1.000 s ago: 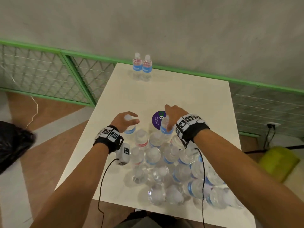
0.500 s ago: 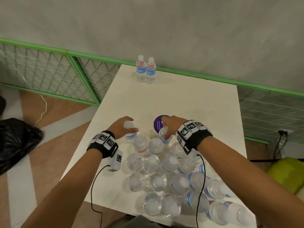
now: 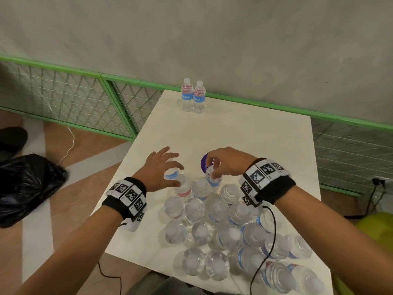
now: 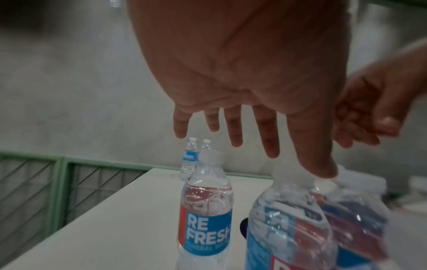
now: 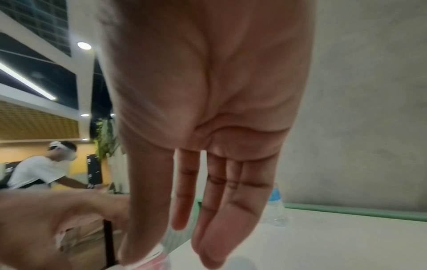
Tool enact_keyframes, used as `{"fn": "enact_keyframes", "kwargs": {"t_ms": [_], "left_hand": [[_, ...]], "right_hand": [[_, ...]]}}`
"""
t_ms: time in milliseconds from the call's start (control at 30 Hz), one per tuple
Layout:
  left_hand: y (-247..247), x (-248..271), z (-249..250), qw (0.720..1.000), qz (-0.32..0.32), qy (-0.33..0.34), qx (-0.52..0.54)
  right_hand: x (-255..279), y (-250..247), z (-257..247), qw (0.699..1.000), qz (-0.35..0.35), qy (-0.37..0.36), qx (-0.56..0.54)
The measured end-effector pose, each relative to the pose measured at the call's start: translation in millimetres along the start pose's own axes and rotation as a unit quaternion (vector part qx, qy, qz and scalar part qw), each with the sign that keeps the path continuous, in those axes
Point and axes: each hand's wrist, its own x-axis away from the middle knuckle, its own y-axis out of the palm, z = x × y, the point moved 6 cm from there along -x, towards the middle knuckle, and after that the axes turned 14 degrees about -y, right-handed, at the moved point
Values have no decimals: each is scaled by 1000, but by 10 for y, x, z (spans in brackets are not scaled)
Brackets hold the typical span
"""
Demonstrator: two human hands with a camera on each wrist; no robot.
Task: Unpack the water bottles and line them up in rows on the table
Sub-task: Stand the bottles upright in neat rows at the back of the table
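Observation:
Several clear water bottles (image 3: 223, 226) with blue labels stand crowded on the near part of the white table (image 3: 255, 141). Two more bottles (image 3: 193, 96) stand side by side at its far edge, also seen in the left wrist view (image 4: 190, 159). My left hand (image 3: 170, 167) hovers with spread fingers (image 4: 235, 137) over a bottle (image 4: 205, 210) standing at the cluster's far left (image 3: 172, 175). My right hand (image 3: 212, 169) pinches the cap of another bottle (image 3: 212, 180) at the cluster's far side, thumb and fingers (image 5: 208, 237) reaching down to it.
A purple round mark (image 3: 203, 162) lies on the table just beyond my right hand. A green mesh fence (image 3: 85, 99) runs behind and left of the table. A black bag (image 3: 27, 186) lies on the floor at left. Another person (image 5: 39, 169) shows in the right wrist view.
My left hand has let go of its bottle's cap and spread open above it. My right hand stays at its bottle's cap.

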Motion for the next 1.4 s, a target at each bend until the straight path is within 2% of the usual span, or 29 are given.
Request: {"fn": "enact_keyframes", "kwargs": {"t_ms": [167,267,400,500,700,1033,1200,1400], "left_hand": [[197,-109,222,974,-88,43,-204],[222,-202,261,971,-130,49,-195],[149,-309,266,964,-138,84,-209],[6,-442,237,971,-121,92,-182],[-537,-709,237,989,-76,64,-109],[-1219,-1276,241,998,-57,15,-17],[-1323,-1696,152,997,-66,-24,27],[-1172,-2219,-22,996,-52,-66,27]], "right_hand": [[-265,423,-189,986,-92,-25,137],[-364,526,-196,969,-97,-27,226],[-465,471,-213,964,-96,-17,246],[-527,347,-180,975,-82,11,205],[-651,43,-62,991,-38,74,109],[-755,-850,49,993,62,103,5],[-924,-1144,299,987,90,135,-6],[-1266,-1339,697,977,140,160,29]]}}
